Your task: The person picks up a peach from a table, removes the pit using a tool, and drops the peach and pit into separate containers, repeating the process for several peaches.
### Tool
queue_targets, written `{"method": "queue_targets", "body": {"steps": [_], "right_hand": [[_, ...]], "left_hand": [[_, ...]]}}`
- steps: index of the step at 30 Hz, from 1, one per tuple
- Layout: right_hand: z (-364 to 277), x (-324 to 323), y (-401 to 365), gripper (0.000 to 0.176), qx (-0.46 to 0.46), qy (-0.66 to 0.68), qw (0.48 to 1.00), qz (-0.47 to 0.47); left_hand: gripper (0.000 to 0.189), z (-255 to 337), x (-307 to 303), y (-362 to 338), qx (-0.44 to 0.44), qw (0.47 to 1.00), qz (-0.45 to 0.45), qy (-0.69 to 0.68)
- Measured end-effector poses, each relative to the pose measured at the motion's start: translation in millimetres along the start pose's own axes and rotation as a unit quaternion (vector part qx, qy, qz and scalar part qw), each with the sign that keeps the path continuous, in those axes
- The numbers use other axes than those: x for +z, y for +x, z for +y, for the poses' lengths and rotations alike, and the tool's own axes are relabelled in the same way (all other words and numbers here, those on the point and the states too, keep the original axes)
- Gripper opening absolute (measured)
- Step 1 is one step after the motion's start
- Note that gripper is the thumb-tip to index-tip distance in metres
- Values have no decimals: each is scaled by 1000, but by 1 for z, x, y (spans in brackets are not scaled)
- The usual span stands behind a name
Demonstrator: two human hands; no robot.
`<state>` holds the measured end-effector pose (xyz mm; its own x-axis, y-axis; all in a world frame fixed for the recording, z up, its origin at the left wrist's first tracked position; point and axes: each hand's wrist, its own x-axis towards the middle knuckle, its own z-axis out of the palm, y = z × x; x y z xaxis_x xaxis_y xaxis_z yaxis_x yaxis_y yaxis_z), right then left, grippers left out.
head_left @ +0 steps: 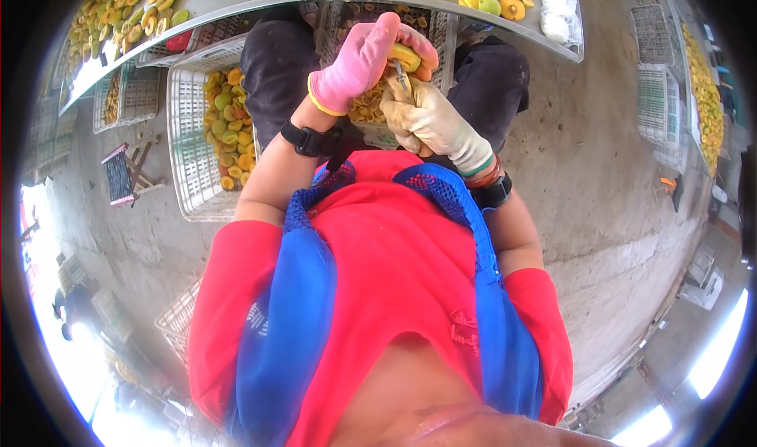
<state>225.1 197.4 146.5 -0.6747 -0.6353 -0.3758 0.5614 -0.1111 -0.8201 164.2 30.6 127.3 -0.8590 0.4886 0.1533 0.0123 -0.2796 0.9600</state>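
Note:
My left hand (367, 61), in a pink glove, is wrapped round a yellow-green fruit half (405, 57) above my lap. My right hand (426, 120), in a cream glove, grips a small tool (401, 79) with a metal end that touches or nearly touches the fruit; the tool's exact shape is partly hidden by the fingers. Below both hands, between my knees, stands a crate (448, 61) with yellow fruit pieces (367, 108) in it.
The metal table (315, 4) ahead bears halved fruit (150, 9) at left, more fruit (489, 4) and a white plastic bundle (557, 13) at right. A white crate (185, 132) of fruit stands left of my leg, near a folding stool (130, 175). Crates (657, 108) stand far right.

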Motion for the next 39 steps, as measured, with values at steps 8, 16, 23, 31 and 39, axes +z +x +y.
{"method": "queue_targets", "body": {"steps": [8,16,23,31,39], "right_hand": [[4,-6,-2,10,61,57,996,-42],[12,3,0,11,108,91,987,-76],[20,-2,12,13,22,-17,999,46],[35,-21,27,10,-20,-22,993,117],[16,-17,10,13,-15,-50,983,177]], "left_hand": [[62,-2,-8,-2,29,990,-71,120],[49,-7,-13,-6,-10,993,-69,91],[49,25,-88,-58,-7,884,380,273],[44,45,-137,-67,-27,600,364,712],[60,-27,-54,145,-189,809,82,550]]}}
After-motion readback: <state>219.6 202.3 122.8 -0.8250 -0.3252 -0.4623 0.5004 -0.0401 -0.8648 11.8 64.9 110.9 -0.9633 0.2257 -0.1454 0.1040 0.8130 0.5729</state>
